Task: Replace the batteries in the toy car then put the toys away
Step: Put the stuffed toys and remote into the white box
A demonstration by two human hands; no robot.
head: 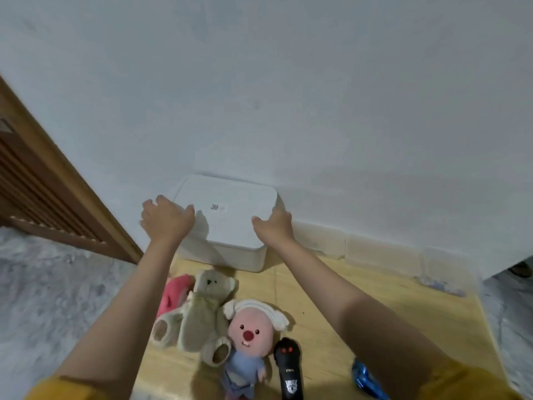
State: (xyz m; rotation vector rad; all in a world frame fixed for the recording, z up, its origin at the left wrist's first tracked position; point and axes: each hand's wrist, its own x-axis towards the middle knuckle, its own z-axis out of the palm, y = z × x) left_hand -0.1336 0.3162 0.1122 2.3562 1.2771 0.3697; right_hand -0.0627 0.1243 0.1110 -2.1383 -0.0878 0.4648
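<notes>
A white storage box (230,255) with a flat lid (230,217) stands on the floor against the wall. My left hand (165,220) lies on the lid's left end, fingers spread. My right hand (274,228) grips the lid's right edge. Nearer to me on the yellow floor lie a beige teddy bear (199,313), a pink-faced plush doll in blue clothes (248,342), a pink plush (173,293) half hidden behind the bear, and a black remote control (288,368). A blue toy car (364,379) shows partly under my right forearm.
A brown wooden door frame with slats (43,183) runs along the left. Grey marbled floor (57,298) lies left and far right of the yellow strip (389,298). The white wall (288,96) is directly behind the box.
</notes>
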